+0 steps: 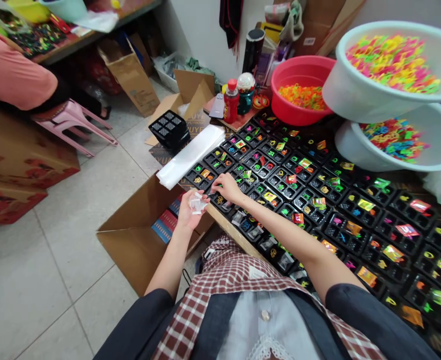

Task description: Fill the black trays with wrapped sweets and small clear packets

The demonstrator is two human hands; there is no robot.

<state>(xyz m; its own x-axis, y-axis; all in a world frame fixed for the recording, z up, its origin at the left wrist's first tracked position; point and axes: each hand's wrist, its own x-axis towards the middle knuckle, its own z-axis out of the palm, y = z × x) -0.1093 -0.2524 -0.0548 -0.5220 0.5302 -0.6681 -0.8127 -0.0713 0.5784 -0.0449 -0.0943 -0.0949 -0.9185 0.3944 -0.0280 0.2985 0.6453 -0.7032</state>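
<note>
Left hand [192,207]: palm up, gripping small clear packets [196,202], probably to keep them ready beside the right.
Right hand [226,188]: fingers drawn together over the trays; cannot tell whether they pinch anything.
Black compartment trays [251,161]: close rows across the desk [239,238], presumably for easy reach.

Packets [196,203]: contents too small to tell
Right hand [227,189]: fingertip grip unclear
Seated person [15,70]: cut off at left edge
</note>
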